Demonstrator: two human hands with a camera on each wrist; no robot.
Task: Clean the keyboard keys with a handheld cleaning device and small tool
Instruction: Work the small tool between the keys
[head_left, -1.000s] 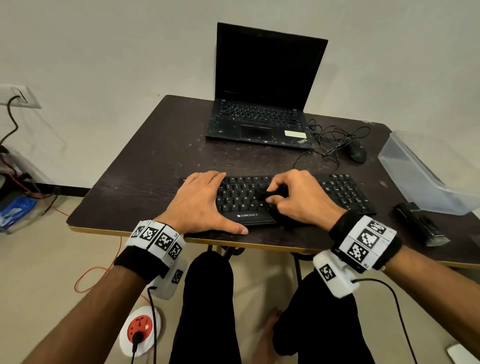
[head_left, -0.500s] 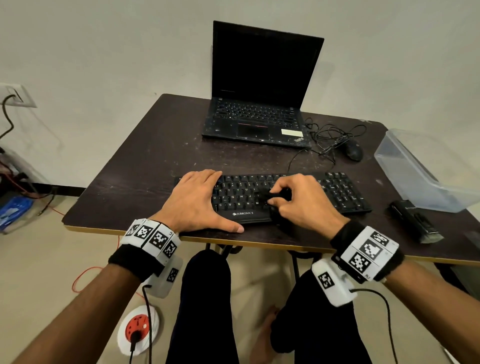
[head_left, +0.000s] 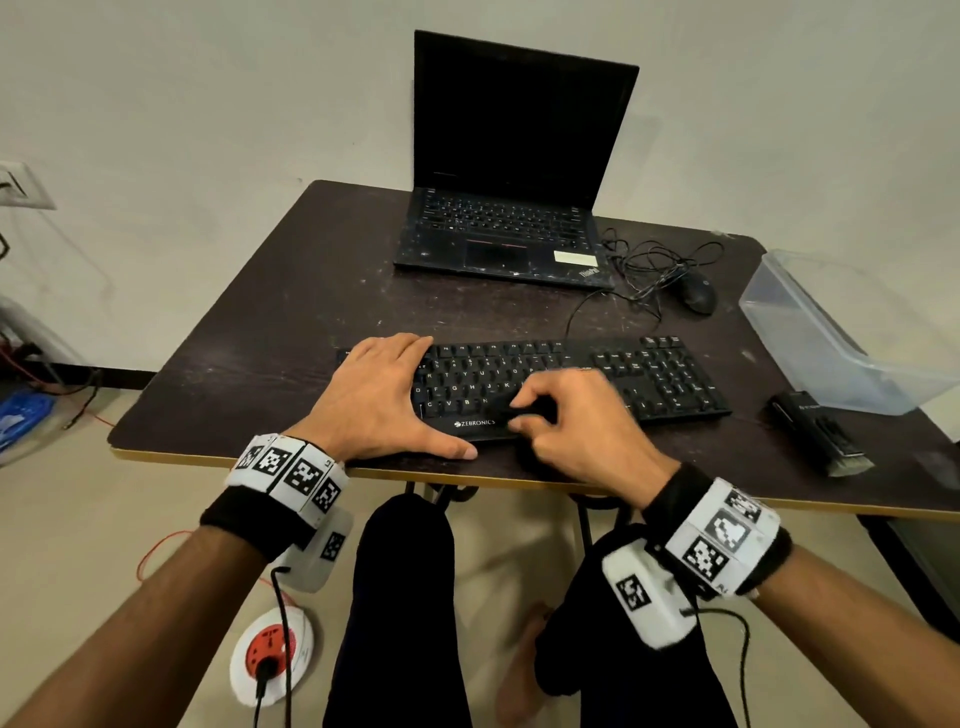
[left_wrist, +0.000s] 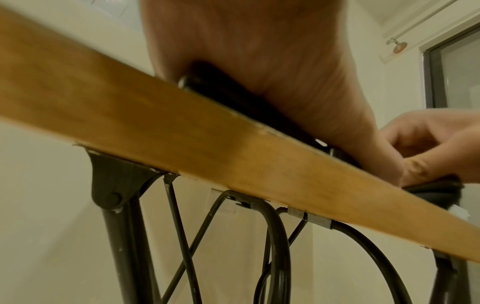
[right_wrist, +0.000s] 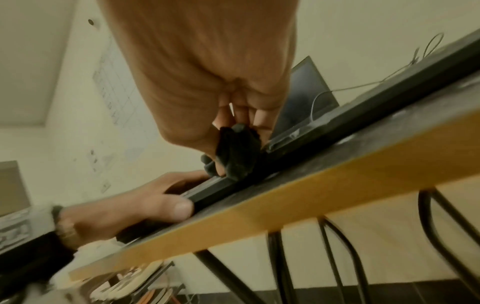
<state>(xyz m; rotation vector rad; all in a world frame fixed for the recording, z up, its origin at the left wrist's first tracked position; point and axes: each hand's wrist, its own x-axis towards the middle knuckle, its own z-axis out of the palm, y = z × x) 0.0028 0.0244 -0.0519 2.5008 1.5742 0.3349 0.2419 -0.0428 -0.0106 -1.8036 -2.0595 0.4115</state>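
A black Zebronics keyboard (head_left: 649, 374) lies near the table's front edge. My left hand (head_left: 384, 395) rests flat on its left end, fingers straight and thumb laid along the front edge. My right hand (head_left: 576, 421) pinches a small black cloth-like cleaning piece (head_left: 532, 408) with curled fingers and holds it against the lowest key rows near the middle. In the right wrist view the black piece (right_wrist: 237, 152) sits between the fingertips, touching the keyboard's (right_wrist: 363, 115) front rim, with the left hand's (right_wrist: 124, 209) thumb beside it. The left wrist view shows my left hand's palm (left_wrist: 259, 61) over the keyboard.
An open black laptop (head_left: 509, 208) stands at the back of the table. A mouse (head_left: 698, 293) with tangled cable lies to its right. A clear plastic box (head_left: 841, 338) and a black handheld device (head_left: 821, 434) sit at the right. The table edge (head_left: 519, 480) is just under my wrists.
My right hand has slid with the black piece from the middle key rows toward the keyboard's front edge. The left hand has stayed flat on the left end.
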